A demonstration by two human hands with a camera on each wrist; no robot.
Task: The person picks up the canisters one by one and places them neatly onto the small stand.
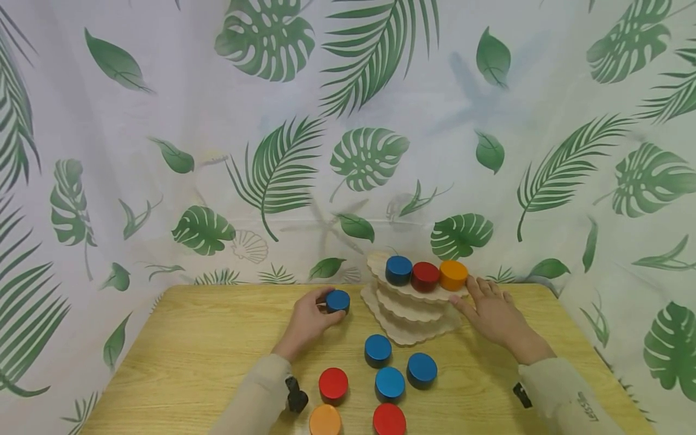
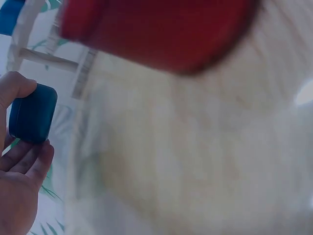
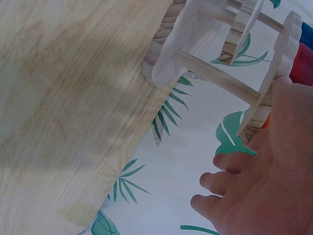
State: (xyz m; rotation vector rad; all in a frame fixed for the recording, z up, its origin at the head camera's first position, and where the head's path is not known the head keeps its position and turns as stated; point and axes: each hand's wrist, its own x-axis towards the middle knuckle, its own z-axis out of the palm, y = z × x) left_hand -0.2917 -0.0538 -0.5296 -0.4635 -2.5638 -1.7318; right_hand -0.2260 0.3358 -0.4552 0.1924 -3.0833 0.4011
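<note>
My left hand [image 1: 310, 319] pinches a small round blue tin [image 1: 338, 300] between thumb and fingers, left of the three-tier wooden stand [image 1: 402, 335]. In the left wrist view the held blue tin [image 2: 34, 113] appears side-on, with a thin seam round it. On the stand's top tier sit a blue tin [image 1: 399, 270], a red tin [image 1: 425, 276] and an orange tin [image 1: 453, 275] in a row. My right hand [image 1: 496, 311] holds the right corner of that tier between thumb and forefinger, its other fingers stretched out, as the right wrist view shows.
In front of the stand stand three blue tins [image 1: 377, 350], two red tins [image 1: 333, 386] and an orange tin [image 1: 325, 420]. A leaf-patterned curtain [image 1: 293, 241] hangs behind the wooden table [image 1: 190, 362]. The lower two tiers have scalloped edges.
</note>
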